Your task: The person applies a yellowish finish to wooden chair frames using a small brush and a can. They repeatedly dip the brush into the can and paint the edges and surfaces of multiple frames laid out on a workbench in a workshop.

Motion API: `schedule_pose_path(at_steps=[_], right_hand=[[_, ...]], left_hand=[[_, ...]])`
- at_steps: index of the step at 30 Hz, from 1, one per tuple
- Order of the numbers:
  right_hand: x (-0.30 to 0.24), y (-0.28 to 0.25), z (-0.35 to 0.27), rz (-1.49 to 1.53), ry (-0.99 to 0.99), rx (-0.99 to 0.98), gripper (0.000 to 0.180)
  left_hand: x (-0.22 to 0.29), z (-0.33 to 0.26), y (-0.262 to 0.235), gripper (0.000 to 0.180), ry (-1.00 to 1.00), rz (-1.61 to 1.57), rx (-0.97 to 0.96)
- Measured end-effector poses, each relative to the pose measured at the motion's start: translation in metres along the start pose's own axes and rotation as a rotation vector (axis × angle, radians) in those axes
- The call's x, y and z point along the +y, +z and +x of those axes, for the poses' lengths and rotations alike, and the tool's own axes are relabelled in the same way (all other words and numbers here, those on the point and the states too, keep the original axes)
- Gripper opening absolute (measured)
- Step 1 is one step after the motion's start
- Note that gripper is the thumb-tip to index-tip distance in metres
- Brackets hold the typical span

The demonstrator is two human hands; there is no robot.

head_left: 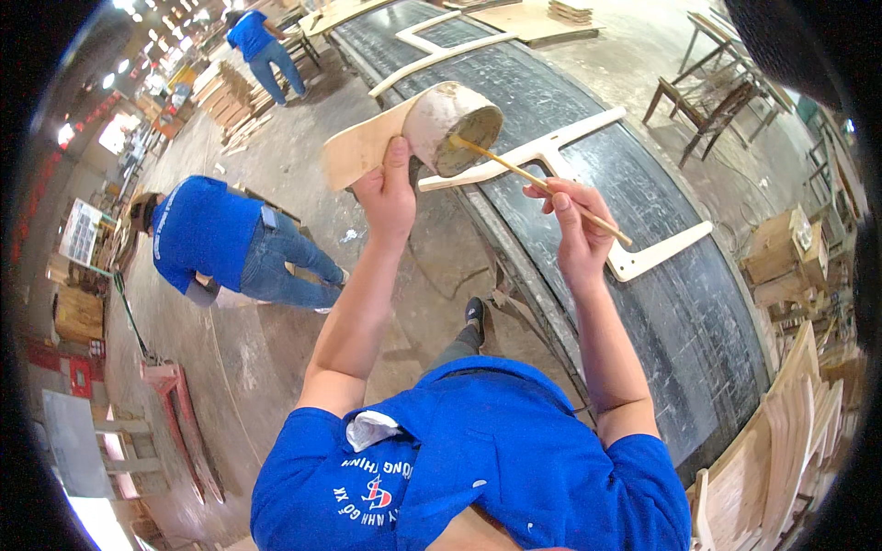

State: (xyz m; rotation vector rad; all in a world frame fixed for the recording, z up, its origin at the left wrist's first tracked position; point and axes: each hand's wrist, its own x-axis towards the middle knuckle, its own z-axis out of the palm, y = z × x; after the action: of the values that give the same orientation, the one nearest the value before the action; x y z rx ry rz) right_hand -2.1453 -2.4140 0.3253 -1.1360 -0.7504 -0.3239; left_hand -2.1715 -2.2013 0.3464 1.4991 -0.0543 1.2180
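Observation:
My left hand (388,191) grips a pale wooden board (360,145), its thumb pressed on the face. Against the board's far end is a whitish, stained round pot (432,124), tilted so its open mouth faces right. Whether the pot is fixed to the board I cannot tell. Between the fingers of my right hand (579,220) is a thin wooden stick (542,186), pinched like a pen; its yellowish tip reaches into the pot's mouth. Beneath my right hand, a pale wooden frame piece (643,262) lies on a long dark belt-like surface (680,321).
Another wooden frame (432,57) rests farther along the dark surface. Two people in blue shirts, one bending at left (207,234) and one farther back (253,41), stand near stacked wood (220,90). A red pallet jack (175,404) is at left. Wooden parts (781,432) lean at lower right.

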Motion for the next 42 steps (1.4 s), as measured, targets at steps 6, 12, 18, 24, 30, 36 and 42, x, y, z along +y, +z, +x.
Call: schedule_pose_path(at_steps=[6, 12, 18, 24, 30, 36, 42], right_hand=[[-0.058, -0.034, 0.039, -0.329, -0.337, -0.266, 0.014], [-0.083, -0.048, 0.051, -0.353, -0.395, -0.35, 0.018], [-0.068, -0.064, 0.036, -0.215, -0.313, -0.11, 0.01], [-0.013, -0.061, 0.005, 0.053, -0.079, 0.201, 0.015], [0.043, -0.071, 0.012, 0.294, 0.184, 0.432, 0.016], [0.113, -0.083, 0.044, 0.348, 0.507, 0.712, 0.018], [0.178, -0.097, 0.07, 0.28, 0.603, 0.911, 0.018]], left_hand=[[-0.002, 0.007, 0.02, 0.021, 0.075, -0.316, -0.122], [0.003, 0.002, 0.039, 0.022, 0.063, -0.348, -0.137], [0.007, -0.006, 0.051, 0.021, 0.065, -0.352, -0.093], [-0.008, -0.022, 0.083, 0.021, 0.07, -0.309, -0.054], [-0.065, -0.017, 0.118, 0.025, 0.041, -0.248, -0.177], [-0.146, 0.001, 0.153, 0.03, -0.232, -0.293, -0.262], [-0.242, 0.011, 0.176, 0.03, -0.714, -0.572, -0.239]])
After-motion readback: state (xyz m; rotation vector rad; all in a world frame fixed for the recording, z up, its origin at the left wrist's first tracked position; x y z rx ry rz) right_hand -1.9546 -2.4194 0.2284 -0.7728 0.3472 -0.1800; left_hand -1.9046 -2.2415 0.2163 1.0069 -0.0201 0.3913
